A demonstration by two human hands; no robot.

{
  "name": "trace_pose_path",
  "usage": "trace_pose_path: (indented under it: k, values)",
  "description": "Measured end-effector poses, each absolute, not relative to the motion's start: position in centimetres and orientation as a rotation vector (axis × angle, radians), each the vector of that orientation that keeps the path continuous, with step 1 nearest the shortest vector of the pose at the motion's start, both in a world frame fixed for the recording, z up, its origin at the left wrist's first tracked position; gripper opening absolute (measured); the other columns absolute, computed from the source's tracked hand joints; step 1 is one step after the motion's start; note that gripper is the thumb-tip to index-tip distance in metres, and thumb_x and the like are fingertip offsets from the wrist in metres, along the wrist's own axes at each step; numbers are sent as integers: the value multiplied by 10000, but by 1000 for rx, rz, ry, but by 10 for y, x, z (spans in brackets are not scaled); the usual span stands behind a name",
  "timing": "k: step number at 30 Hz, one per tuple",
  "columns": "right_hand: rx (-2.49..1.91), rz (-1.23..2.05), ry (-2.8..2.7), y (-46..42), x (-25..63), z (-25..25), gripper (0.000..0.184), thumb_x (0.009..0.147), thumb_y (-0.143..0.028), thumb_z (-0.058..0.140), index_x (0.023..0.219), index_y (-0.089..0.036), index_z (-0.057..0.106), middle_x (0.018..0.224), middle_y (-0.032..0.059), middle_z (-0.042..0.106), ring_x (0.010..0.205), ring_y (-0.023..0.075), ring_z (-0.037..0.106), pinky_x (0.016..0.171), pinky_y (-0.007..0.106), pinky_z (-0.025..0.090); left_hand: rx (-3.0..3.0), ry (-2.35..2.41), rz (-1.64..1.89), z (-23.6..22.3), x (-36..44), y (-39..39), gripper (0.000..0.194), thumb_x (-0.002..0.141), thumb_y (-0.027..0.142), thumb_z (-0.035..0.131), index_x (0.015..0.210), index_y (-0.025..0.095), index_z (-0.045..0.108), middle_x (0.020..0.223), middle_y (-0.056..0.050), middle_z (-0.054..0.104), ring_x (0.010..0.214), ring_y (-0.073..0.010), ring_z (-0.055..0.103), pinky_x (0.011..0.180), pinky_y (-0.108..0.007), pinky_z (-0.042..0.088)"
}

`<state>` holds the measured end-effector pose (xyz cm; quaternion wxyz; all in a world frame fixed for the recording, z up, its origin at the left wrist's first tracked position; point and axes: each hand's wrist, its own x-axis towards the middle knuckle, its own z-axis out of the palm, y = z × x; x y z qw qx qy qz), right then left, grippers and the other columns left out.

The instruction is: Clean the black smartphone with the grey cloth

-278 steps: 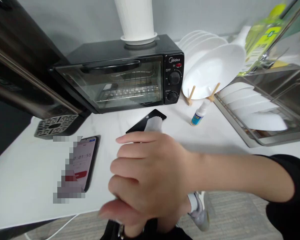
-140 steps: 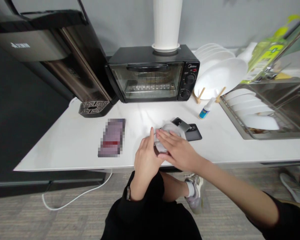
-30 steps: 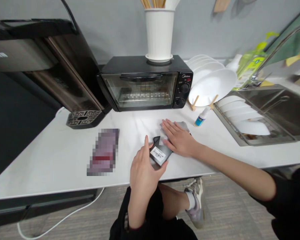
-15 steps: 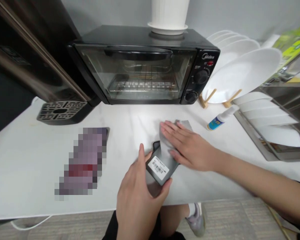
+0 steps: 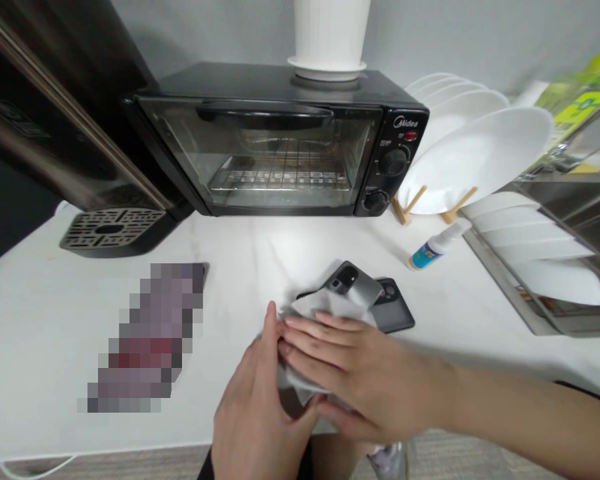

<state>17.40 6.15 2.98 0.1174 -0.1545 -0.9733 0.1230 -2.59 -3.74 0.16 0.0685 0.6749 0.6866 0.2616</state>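
Note:
A grey smartphone (image 5: 364, 291) lies tilted near the counter's front edge, its camera corner showing. My left hand (image 5: 263, 400) grips its near end between thumb and fingers. A thin whitish wiping cloth (image 5: 330, 303) covers most of its back. With fingers together, my right hand (image 5: 350, 367) presses the cloth onto the phone, its fingertips close to the left thumb. The label seen earlier on the phone is now hidden. Partly beneath the held phone, a second dark grey smartphone (image 5: 396, 312) lies on the counter.
A small spray bottle (image 5: 433, 250) stands to the right, before white plates (image 5: 475, 160) in a wooden rack. At the back is a black toaster oven (image 5: 280, 160) with a white pot (image 5: 330, 33) on top. A blurred-out flat object (image 5: 150, 333) lies left.
My right hand has slid the cloth from the phone's far end toward me, over the label. The second phone behind now shows. The view has shifted slightly.

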Motion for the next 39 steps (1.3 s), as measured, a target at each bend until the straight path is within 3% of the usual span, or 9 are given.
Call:
trace_pose_path:
  k: [9, 14, 17, 20, 24, 27, 31, 35, 39]
  values:
    - [-738, 136, -2359, 87, 190, 32, 265, 1026, -231, 549, 1172, -144, 754, 1192, 73, 809, 1167, 232, 754, 1066, 452, 608, 2065, 2058, 831, 4, -22, -36, 986, 912, 565, 700, 1683, 261, 167, 1423, -90, 691, 1250, -300, 704, 945, -399, 628]
    - [-558, 227, -2745, 66, 175, 33, 666, 1060, -538, 495, 1501, -39, 516, 1577, 165, 535, 1494, 307, 499, 1243, 538, 442, 2087, 2073, 807, 1, -26, -39, 1021, 892, 542, 726, 1687, 248, 155, 1362, -112, 719, 1152, -299, 747, 852, -374, 648]
    - [-121, 437, -2800, 58, 172, 34, 537, 1074, -479, 499, 1401, -67, 608, 1542, 100, 594, 1505, 202, 488, 1300, 387, 368, 2078, 2073, 772, 1, -26, -40, 975, 912, 381, 699, 1692, 267, 124, 1354, -102, 724, 1100, -274, 765, 815, -341, 646]
    - [-146, 438, -2624, 73, 184, 35, 347, 1078, -356, 517, 1179, -111, 740, 1305, 74, 767, 1314, 158, 674, 1176, 289, 515, 2033, 2071, 791, 4, -24, -39, 1013, 893, 423, 734, 1690, 293, 122, 1405, -78, 703, 1182, -285, 737, 871, -364, 643]
    - [-754, 193, -2524, 93, 199, 35, 350, 1079, -309, 504, 1255, -110, 732, 1293, 119, 764, 1232, 229, 730, 1075, 396, 612, 1988, 2080, 825, 7, -22, -38, 1020, 883, 527, 750, 1683, 296, 161, 1419, -71, 698, 1250, -299, 705, 932, -391, 629]
    - [-751, 142, -2669, 83, 191, 33, 584, 1074, -472, 494, 1475, -52, 558, 1536, 177, 572, 1448, 303, 553, 1203, 517, 494, 1991, 2087, 817, 5, -23, -39, 1005, 884, 510, 748, 1681, 290, 176, 1415, -76, 700, 1231, -304, 714, 913, -390, 634]
    - [-142, 396, -2791, 62, 174, 29, 504, 1078, -457, 501, 1414, -95, 601, 1561, 80, 575, 1521, 185, 464, 1315, 389, 333, 2030, 2110, 782, 1, -25, -39, 934, 908, 288, 672, 1686, 309, 155, 1410, -63, 704, 1157, -270, 748, 859, -352, 641]
    - [-283, 354, -2530, 74, 184, 30, 257, 1058, -272, 550, 1122, -129, 753, 1214, 48, 805, 1227, 142, 724, 1131, 264, 540, 2007, 2095, 785, 3, -23, -39, 1015, 870, 401, 753, 1684, 296, 156, 1410, -59, 700, 1228, -293, 712, 896, -371, 635]
    - [-675, 184, -2407, 87, 196, 33, 250, 1052, -255, 540, 1024, -172, 774, 1115, 32, 830, 1055, 176, 796, 1016, 338, 630, 1977, 2116, 798, 7, -20, -39, 1016, 871, 540, 760, 1675, 292, 189, 1391, -73, 709, 1243, -308, 703, 924, -396, 624]
